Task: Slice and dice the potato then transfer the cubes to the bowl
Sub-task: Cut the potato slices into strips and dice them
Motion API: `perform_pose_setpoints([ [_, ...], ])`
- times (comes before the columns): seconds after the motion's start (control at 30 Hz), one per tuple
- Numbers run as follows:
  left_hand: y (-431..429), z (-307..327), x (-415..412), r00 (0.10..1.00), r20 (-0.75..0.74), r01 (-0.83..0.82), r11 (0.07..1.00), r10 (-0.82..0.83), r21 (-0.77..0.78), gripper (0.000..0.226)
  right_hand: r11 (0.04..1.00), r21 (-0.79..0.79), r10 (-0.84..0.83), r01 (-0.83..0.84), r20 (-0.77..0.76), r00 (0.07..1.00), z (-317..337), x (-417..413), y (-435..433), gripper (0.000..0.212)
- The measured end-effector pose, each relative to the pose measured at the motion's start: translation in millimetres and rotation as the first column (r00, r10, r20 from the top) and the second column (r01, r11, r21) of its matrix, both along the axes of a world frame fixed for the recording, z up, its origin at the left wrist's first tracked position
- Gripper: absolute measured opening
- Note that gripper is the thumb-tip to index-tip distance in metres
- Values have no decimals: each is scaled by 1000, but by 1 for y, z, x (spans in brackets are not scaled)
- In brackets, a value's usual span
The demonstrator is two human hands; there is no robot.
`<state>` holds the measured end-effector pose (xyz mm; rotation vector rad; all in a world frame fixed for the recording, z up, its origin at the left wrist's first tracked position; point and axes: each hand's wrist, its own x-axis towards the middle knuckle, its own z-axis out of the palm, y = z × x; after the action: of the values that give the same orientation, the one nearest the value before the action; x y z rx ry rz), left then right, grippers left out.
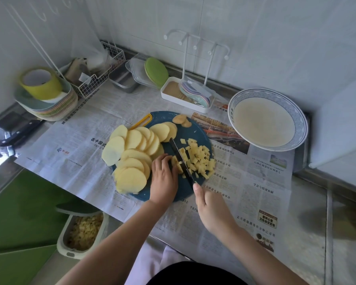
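Observation:
A round blue cutting board (190,131) lies on newspaper. Many pale yellow potato slices (132,157) are fanned over its left half. A pile of small potato cubes (199,158) sits on its right half. My left hand (163,177) presses its curled fingers on potato strips (176,162) just left of the blade. My right hand (211,208) grips the handle of a black knife (180,156), forefinger along its spine, blade down among the potato pieces. The white bowl with a blue rim (267,120) stands at the right, holding no cubes.
Two peel ends (182,120) lie at the board's far edge. Behind are a stack of plates with a yellow tape roll (41,83), a wire basket (97,79), a white rack with spoons (189,93). A bin of scraps (83,231) stands below the counter edge.

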<state>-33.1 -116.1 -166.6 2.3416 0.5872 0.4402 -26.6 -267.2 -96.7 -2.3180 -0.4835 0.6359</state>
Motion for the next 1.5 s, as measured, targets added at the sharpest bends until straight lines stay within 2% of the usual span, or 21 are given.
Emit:
perform_pose_setpoints([
  [0.17,-1,-2,1,1000,-7,-20,1000,20,-4,38,999,-52,19,-16,48,999,-4,-2,2,49],
  [0.33,-2,-3,1,1000,-13,-28,999,28,32,47,994,-106,-9,15,52,999,-10,-4,7,55],
  [0.47,-3,-3,2,999,-16,-34,999,35,41,45,988,-154,-2,14,82,997,-11,-6,11,54],
  [0.63,-1,-5,5,999,-36,-16,998,18,54,29,979,-204,16,-8,37,999,-9,-1,15,52],
  [0.93,-1,-5,5,999,-49,-1,999,3,54,45,961,-272,46,-40,16,999,-7,3,16,52],
  [1.07,-1,-6,6,997,-71,1,998,3,57,29,954,-298,37,-34,3,999,-15,6,20,52],
  [1.2,-1,-6,8,998,-65,1,998,3,63,28,961,-276,19,-12,20,1000,-22,3,21,49],
  [1.3,-1,-4,7,1000,-21,2,996,0,84,27,979,-200,-46,47,10,999,-28,6,23,53],
  [1.4,2,-2,4,999,-8,32,995,-31,99,39,989,-72,-139,132,-93,986,-33,11,19,58],
  [1.5,6,-1,3,999,-11,39,996,-39,86,36,977,75,-177,200,-233,956,-33,14,10,57],
])
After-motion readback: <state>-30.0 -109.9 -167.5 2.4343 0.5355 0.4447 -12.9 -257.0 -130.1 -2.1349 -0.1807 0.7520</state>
